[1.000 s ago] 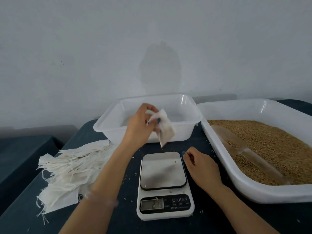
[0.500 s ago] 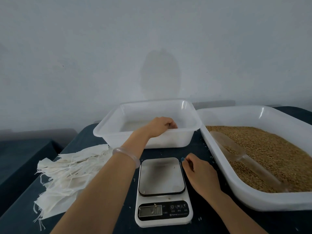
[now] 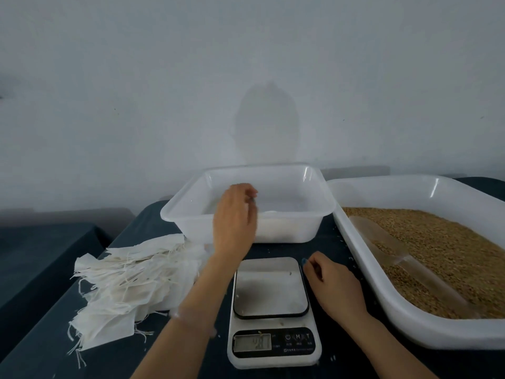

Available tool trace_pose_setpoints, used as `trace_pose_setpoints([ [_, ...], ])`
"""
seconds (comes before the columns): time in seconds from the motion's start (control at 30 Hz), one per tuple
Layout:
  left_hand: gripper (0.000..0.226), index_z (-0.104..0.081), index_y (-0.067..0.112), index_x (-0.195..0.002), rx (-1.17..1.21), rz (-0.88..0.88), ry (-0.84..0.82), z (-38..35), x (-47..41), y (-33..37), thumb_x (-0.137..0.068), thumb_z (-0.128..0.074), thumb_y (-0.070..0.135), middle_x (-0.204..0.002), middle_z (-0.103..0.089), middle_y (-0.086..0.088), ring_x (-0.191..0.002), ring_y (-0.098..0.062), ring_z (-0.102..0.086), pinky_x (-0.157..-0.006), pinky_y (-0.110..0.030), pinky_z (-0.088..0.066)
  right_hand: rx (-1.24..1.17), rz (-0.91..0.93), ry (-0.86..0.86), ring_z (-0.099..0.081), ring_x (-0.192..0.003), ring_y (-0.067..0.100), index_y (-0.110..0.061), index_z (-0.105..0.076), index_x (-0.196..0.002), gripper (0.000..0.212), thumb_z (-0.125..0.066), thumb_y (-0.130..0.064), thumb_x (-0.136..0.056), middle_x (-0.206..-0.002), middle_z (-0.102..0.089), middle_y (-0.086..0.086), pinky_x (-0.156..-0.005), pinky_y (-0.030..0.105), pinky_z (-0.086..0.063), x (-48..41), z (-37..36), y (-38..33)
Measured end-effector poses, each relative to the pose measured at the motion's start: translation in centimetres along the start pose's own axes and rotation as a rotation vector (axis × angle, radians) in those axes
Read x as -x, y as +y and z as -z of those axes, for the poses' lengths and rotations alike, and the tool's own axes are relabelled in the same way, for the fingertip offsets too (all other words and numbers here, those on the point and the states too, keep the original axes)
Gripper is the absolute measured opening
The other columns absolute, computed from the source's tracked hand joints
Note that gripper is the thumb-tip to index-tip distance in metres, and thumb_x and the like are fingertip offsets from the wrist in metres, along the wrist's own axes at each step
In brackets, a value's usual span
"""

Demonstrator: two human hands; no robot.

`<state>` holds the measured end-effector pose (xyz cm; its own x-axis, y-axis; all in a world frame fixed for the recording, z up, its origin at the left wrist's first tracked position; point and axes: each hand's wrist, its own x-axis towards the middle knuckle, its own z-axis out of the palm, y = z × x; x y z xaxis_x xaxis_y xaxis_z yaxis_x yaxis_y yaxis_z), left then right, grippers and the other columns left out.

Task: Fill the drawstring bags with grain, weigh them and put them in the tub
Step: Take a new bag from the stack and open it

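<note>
Hands are both low over the dark table [image 3: 49, 337]. The left hand [image 3: 234, 218] is lifted above the near wall of the tub [image 3: 289, 228], back of the hand to the camera, forearm stretched forward, fingers loosely bent and blurred, with nothing in them that I can see. The right hand [image 3: 334, 287] rests on the table just beside the right edge of the scale [image 3: 273, 310], fingers loosely curled inward, also holding nothing. The scale's plate is bare and its digits are not readable. The tub stands at the far edge. The flat drawstring bags [image 3: 128, 280] lie in a pile near the left edge. Along the right edge is the big tray [image 3: 410, 321] of grain [image 3: 442, 250], with a clear scoop [image 3: 382, 247] lying in it
</note>
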<state>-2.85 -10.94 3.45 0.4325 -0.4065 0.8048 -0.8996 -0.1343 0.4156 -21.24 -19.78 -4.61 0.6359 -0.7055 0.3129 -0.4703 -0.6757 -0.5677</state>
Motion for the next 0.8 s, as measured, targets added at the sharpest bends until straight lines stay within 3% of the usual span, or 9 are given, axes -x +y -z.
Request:
trace_pose_setpoints([
  [0.07,0.014,-0.053,0.02,-0.101,-0.052,0.178,0.12,2.2,1.0,-1.6,-0.093,-0.053,0.01,-0.098,-0.057,0.006,-0.088,-0.013,-0.055,-0.074,-0.033,-0.047,-0.003,0.005,0.004,-0.052,-0.052,0.006,-0.035,-0.039,-0.073,0.029,-0.045,-0.045,-0.099,-0.059,-0.055,-0.007,-0.045,0.025,-0.033,0.1,0.0,-0.1],
  [0.13,0.011,-0.053,0.02,-0.099,-0.23,0.3,0.095,4.8,1.8,-4.1,-0.092,-0.055,0.012,-0.099,-0.057,0.002,-0.088,-0.019,-0.055,-0.071,-0.039,-0.047,0.0,0.009,0.004,-0.053,-0.053,0.005,-0.035,-0.039,-0.073,0.028,-0.045,-0.044,-0.099,-0.06,-0.055,-0.007,-0.045,0.024,-0.033,0.1,0.1,-0.2],
  [0.23,0.007,-0.062,0.024,-0.096,-0.479,0.392,-0.256,8.5,3.2,-8.0,-0.09,-0.06,0.022,-0.099,-0.062,0.004,-0.098,-0.021,-0.056,-0.076,-0.039,-0.048,0.006,0.013,0.005,-0.053,-0.053,0.005,-0.033,-0.042,-0.076,0.026,-0.046,-0.044,-0.099,-0.061,-0.055,-0.008,-0.045,0.023,-0.033,0.2,0.0,-0.3],
  [0.33,0.018,-0.062,0.04,-0.101,-0.597,0.444,-0.734,10.5,4.4,-9.4,-0.088,-0.063,0.052,-0.103,-0.061,0.017,-0.108,-0.013,-0.055,-0.09,-0.035,-0.047,0.019,0.016,0.01,-0.053,-0.053,0.005,-0.033,-0.043,-0.077,0.025,-0.045,-0.044,-0.099,-0.06,-0.055,-0.008,-0.045,0.022,-0.032,0.3,0.0,-0.3],
  [0.4,0.027,-0.057,0.044,-0.106,-0.636,0.424,-0.866,10.6,4.6,-9.4,-0.085,-0.065,0.058,-0.106,-0.056,0.017,-0.111,-0.012,-0.052,-0.095,-0.033,-0.044,0.022,0.017,0.013,-0.052,-0.052,0.005,-0.034,-0.041,-0.076,0.026,-0.045,-0.044,-0.099,-0.059,-0.054,-0.008,-0.044,0.021,-0.03,0.2,0.0,-0.2],
  [0.53,0.015,-0.059,0.036,-0.086,-0.511,0.44,-0.752,10.4,4.1,-8.6,-0.086,-0.071,0.027,-0.094,-0.059,0.014,-0.096,-0.011,-0.057,-0.084,-0.03,-0.048,0.031,0.017,0.024,-0.051,-0.051,0.005,-0.034,-0.04,-0.075,0.027,-0.046,-0.044,-0.099,-0.058,-0.052,-0.009,-0.044,0.021,-0.028,0.1,0.0,0.0],
  [0.63,0.018,-0.06,0.033,-0.078,-0.458,0.472,-0.646,10.4,4.2,-8.3,-0.086,-0.068,0.019,-0.088,-0.063,0.012,-0.089,-0.012,-0.06,-0.079,-0.033,-0.051,0.038,0.012,0.03,-0.051,-0.052,0.005,-0.033,-0.042,-0.076,0.026,-0.046,-0.045,-0.099,-0.059,-0.053,-0.009,-0.045,0.022,-0.029,0.1,-0.1,-0.1],
  [0.73,0.012,-0.065,0.027,-0.101,-0.596,0.355,-0.407,10.5,4.2,-8.2,-0.09,-0.068,0.028,-0.109,-0.065,0.002,-0.109,-0.024,-0.058,-0.089,-0.039,-0.047,0.044,0.008,0.028,-0.052,-0.052,0.004,-0.034,-0.042,-0.076,0.026,-0.046,-0.045,-0.099,-0.06,-0.054,-0.009,-0.044,0.02,-0.028,0.1,0.0,-0.1],
  [0.8,0.037,-0.059,0.016,-0.126,-0.725,0.39,-0.281,10.8,4.2,-8.6,-0.093,-0.064,0.03,-0.129,-0.059,-0.01,-0.124,-0.033,-0.05,-0.101,-0.043,-0.039,0.043,0.01,0.023,-0.052,-0.052,0.004,-0.034,-0.043,-0.076,0.025,-0.046,-0.045,-0.099,-0.06,-0.054,-0.009,-0.044,0.02,-0.028,0.2,0.0,-0.2],
])
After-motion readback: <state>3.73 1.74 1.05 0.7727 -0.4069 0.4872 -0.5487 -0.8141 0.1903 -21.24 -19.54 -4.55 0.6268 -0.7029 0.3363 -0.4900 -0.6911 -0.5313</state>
